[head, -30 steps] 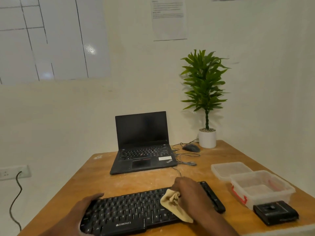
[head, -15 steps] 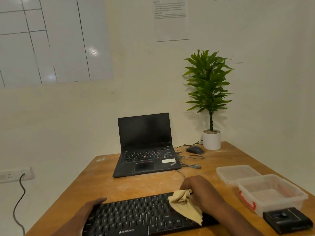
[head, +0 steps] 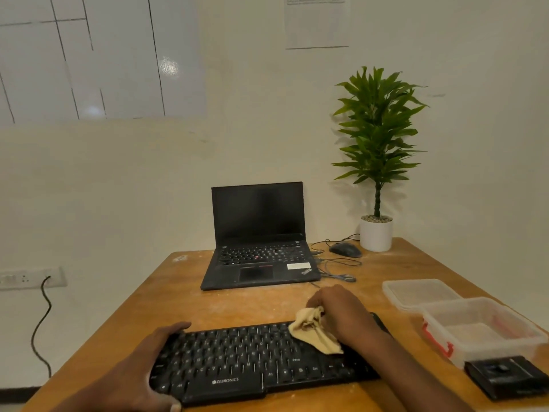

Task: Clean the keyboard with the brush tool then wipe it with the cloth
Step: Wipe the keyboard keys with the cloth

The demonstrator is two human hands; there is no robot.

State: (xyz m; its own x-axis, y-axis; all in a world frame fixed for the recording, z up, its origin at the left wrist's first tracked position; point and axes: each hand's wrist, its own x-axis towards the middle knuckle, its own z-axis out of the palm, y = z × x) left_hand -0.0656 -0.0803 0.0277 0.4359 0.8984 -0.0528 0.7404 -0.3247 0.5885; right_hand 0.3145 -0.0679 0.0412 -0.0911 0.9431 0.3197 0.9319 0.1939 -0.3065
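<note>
Wooden table (head: 237, 304) bearing keyboard (head: 252, 361), laptop (head: 261, 248), mouse (head: 345, 249), tubs (head: 478, 331)

Count of things on the tabletop

One keyboard (head: 261, 362), one cloth (head: 315, 331), one laptop (head: 260, 236), one mouse (head: 345, 249), one potted plant (head: 376, 162), one clear container (head: 481, 331), one lid (head: 419, 292), one black box (head: 505, 380); two hands (head: 139, 370) (head: 347, 313).

Black flat plastic keyboard (head: 255, 359) on wooden counter (head: 237, 304); left hand (head: 142, 370) grips its left end; right hand (head: 341, 316) holds crumpled beige cloth (head: 312, 331) on keys.
</note>
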